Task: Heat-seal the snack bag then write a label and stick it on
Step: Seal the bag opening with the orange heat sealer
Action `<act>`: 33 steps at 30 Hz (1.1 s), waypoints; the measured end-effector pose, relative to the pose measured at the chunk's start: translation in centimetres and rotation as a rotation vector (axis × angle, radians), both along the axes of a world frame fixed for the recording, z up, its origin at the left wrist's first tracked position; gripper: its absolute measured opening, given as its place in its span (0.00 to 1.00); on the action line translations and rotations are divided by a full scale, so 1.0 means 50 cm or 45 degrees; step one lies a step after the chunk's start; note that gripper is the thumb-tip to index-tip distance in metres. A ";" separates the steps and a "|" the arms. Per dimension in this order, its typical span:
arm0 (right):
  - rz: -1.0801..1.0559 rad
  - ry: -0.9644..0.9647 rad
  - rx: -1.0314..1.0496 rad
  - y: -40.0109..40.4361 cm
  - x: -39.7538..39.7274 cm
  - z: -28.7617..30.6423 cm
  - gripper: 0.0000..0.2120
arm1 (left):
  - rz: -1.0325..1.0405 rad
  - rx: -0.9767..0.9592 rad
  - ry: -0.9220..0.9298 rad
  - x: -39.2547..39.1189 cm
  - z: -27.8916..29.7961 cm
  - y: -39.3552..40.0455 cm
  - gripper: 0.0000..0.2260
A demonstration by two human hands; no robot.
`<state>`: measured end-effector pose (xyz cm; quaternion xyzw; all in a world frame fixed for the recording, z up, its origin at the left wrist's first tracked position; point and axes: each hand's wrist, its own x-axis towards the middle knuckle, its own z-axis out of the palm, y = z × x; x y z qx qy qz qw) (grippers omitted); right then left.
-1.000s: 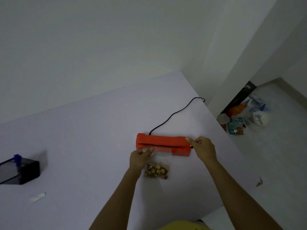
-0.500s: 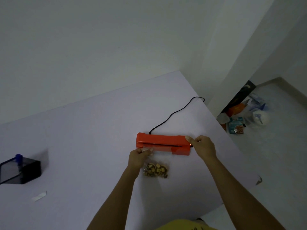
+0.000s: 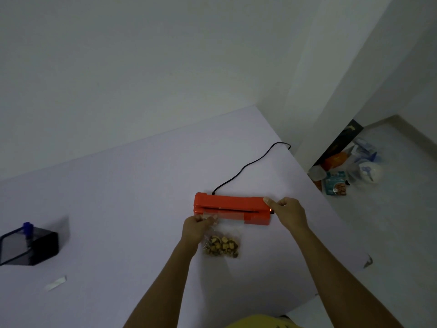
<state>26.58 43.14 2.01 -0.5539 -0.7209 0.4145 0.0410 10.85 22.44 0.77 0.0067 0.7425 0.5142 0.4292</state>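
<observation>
Currently sealing: left hand [image 3: 197,227] is pinching the clear plastic snack bag [image 3: 222,242] mouth in the orange plastic heat sealer [image 3: 230,208] slot on the table; right hand [image 3: 287,210] is gripping its end. Label strip [image 3: 55,283] untouched, writing and sticking remaining.

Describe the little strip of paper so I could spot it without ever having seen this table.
Start at the pale table and look to its near left, where a dark pen holder stands. Just nearer than it lies the paper strip, flat and alone: small, white, slanted, the only loose scrap there.
</observation>
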 end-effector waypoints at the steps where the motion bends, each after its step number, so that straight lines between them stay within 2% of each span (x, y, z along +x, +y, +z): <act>1: 0.001 0.001 -0.002 0.000 0.000 0.000 0.24 | -0.004 -0.006 0.004 0.000 -0.001 0.000 0.08; 8: 0.008 -0.003 -0.017 0.001 0.001 0.000 0.25 | -0.023 -0.022 0.018 -0.004 -0.008 -0.002 0.09; 14: -0.022 -0.019 -0.030 0.000 -0.003 0.006 0.25 | -0.036 -0.054 0.030 -0.007 -0.019 -0.001 0.14; 20: 0.109 -0.012 0.015 0.004 -0.011 0.040 0.18 | -0.021 -0.048 0.023 -0.007 -0.021 0.000 0.14; 26: 0.142 0.206 0.101 -0.026 -0.045 0.170 0.16 | 0.012 -0.037 0.005 -0.008 -0.027 0.001 0.14; 30: 0.317 0.327 0.236 -0.062 -0.092 0.276 0.18 | 0.038 -0.026 0.004 -0.005 -0.022 0.001 0.13; 33: 0.496 0.428 0.214 -0.093 -0.135 0.340 0.14 | 0.047 -0.017 -0.009 -0.003 -0.021 0.000 0.12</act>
